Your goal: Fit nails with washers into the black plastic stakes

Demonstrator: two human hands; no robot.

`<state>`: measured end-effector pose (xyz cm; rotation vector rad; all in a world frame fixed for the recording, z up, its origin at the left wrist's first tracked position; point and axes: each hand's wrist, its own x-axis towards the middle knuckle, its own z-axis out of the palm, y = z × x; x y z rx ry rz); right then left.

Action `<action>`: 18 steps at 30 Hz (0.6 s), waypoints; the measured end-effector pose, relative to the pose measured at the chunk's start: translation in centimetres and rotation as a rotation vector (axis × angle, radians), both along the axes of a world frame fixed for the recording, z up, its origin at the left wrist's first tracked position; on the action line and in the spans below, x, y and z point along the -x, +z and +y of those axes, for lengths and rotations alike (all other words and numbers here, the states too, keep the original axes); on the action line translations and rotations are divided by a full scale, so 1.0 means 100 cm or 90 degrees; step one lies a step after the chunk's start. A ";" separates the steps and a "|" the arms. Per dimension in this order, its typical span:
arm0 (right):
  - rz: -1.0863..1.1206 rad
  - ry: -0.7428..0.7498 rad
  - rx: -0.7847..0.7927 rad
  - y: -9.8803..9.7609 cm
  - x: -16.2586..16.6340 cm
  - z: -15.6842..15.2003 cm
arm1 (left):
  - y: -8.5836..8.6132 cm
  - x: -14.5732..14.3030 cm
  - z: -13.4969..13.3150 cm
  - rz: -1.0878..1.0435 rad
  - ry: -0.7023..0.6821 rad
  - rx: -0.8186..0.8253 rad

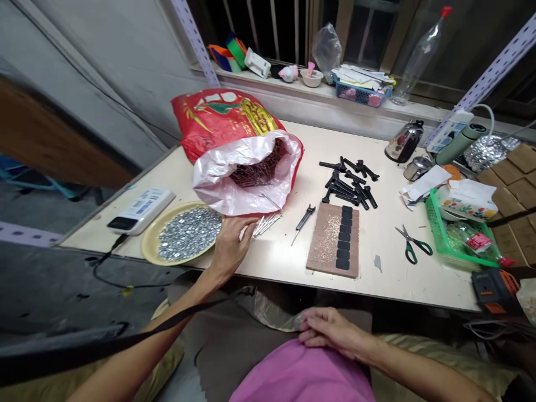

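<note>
My left hand (231,244) rests on the table edge, fingers reaching toward a small bundle of long metal pins (266,224) that lies by the mouth of a red and white plastic bag (234,146) full of such pins. The fingers look curled at the pins' ends; whether they grip any is unclear. Left of the hand sits a yellow plate (147,244) heaped with small silver nuts. My right hand (330,330) lies below the table on pink cloth (301,374) in my lap, fingers loosely curled, pinching a clear plastic edge (272,315).
A brown board with black pads (335,239), a single black-handled pin (304,219), a pile of black T-shaped parts (349,184), green-handled scissors (412,244), a green basket (456,258), a kettle (404,140) and a white power strip (140,210) are on the table.
</note>
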<state>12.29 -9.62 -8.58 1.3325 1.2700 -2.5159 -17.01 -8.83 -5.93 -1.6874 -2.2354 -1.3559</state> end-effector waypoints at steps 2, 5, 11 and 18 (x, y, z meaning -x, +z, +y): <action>0.089 0.124 -0.307 0.021 0.009 0.013 | -0.006 0.013 -0.005 0.041 0.006 0.026; 0.144 0.238 -0.872 0.039 0.037 0.065 | -0.010 0.035 -0.013 0.100 0.058 0.051; 0.001 0.575 -1.318 0.032 0.106 0.164 | -0.003 0.094 -0.041 0.178 0.229 0.218; 0.014 0.754 -1.372 0.029 0.132 0.180 | -0.016 0.128 -0.039 0.185 0.158 0.322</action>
